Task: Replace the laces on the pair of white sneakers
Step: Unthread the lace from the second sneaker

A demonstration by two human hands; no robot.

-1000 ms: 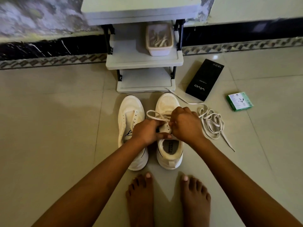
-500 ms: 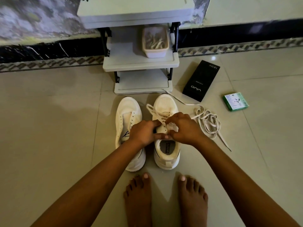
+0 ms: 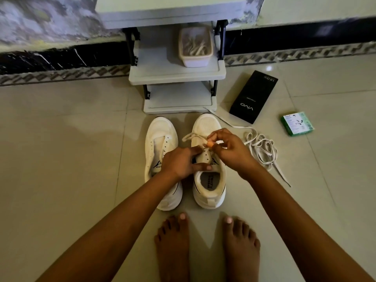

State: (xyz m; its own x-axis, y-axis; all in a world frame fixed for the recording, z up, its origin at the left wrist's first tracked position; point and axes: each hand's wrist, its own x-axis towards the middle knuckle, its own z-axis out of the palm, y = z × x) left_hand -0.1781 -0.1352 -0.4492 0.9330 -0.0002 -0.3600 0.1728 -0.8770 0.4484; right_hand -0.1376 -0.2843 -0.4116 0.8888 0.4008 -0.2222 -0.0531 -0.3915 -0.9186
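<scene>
- Two bare feet (image 3: 205, 247) stand at the bottom centre of the frame on the tiled floor (image 3: 61, 159), toes pointing up-frame toward the sneakers.
- Just above the toes sits the pair of white sneakers, side by side at frame centre. The left sneaker (image 3: 160, 143) has bare eyelets and a tongue label ending in "EED". The right sneaker (image 3: 209, 186) shows "SPEED FLEXING" printed on its insole.
- Over the right sneaker, the left hand (image 3: 181, 163) rests on the tongue area, thumb laid across the shoe's opening and fingers reaching toward the eyelets.
- Beside it, the right hand (image 3: 227, 149) has thumb and fingertips curled together, pinching the lace (image 3: 193, 136) above the eyelets; a loop of that lace lies across the toe.
- Right of the pair, a loose white lace (image 3: 262, 148) lies in a tangle on the tiles.
- Farther up on the right lies a black box (image 3: 254, 96) marked "vivo", with a small green box (image 3: 297, 123) nearer the right edge; its print is too small to read.
- At top centre stands a grey shelf unit (image 3: 175, 72) holding a plastic tub (image 3: 195, 47) of laces.
</scene>
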